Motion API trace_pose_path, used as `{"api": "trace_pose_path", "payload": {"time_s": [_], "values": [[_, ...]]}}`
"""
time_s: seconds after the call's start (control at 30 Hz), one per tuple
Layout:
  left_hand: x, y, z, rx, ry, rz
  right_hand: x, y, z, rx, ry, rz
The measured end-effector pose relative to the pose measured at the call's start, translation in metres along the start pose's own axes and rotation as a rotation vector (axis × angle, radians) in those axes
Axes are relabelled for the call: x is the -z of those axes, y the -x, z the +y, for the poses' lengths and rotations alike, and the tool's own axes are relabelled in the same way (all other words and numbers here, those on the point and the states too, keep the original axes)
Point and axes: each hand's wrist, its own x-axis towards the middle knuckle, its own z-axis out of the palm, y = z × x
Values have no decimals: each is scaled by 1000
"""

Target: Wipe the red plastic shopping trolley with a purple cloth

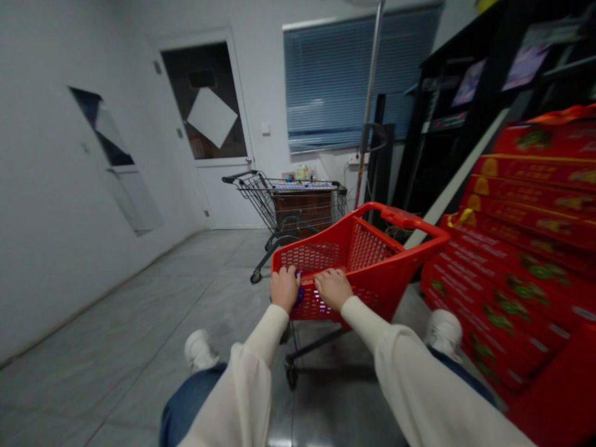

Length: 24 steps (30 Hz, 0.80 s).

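A red plastic shopping cart (372, 254) stands just in front of me, tilted to the right. My left hand (284, 287) is closed on the cart's near rim, with something small and purple showing under its fingers. My right hand (333, 288) rests curled on the same rim beside it. Both arms wear cream sleeves. My knees in blue jeans and both white shoes show below the cart.
A metal wire cart (261, 192) with a brown box inside stands farther back near a white door (209, 136). Stacked red cartons (521, 248) line the right side, dark shelving (465, 105) behind them. Grey tiled floor (116, 335) stretches to the left.
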Motion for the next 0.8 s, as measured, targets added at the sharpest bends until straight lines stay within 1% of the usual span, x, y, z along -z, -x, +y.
{"api": "trace_pose_path", "payload": {"time_s": [0.03, 0.1, 0.17, 0.23, 0.37, 0.43, 0.47, 0.53, 0.6, 0.67, 0.73, 0.8], "values": [[0, -1, -7, -1, -14, -23, 3, 0, 7, -7, 18, 7], [0, -3, -23, -9, -42, -52, 8, 0, 20, -101, 67, 30], [1, -1, -33, -12, -64, -58, 11, 1, 28, -125, 102, -5], [2, 1, -29, -1, -69, -56, 11, 3, 31, -115, 121, -35], [3, 4, 9, -2, -18, -31, 10, 4, 27, -103, 139, -46], [3, 4, 21, -25, 18, -1, 10, 3, 26, -89, 148, -55], [3, 4, 22, -37, 34, 12, 11, 3, 26, -78, 152, -61], [1, 5, 13, -43, 49, 27, 12, 2, 26, -65, 161, -73], [-2, 7, -5, 11, 42, 39, 12, 0, 25, -67, 164, -80], [-4, 11, -19, 96, 28, 52, 10, -3, 22, -79, 159, -68], [-5, 12, -20, 150, 28, 70, 7, -6, 18, -81, 152, -47], [-5, 11, -7, 149, 44, 90, 5, -9, 13, -83, 148, -33]]}}
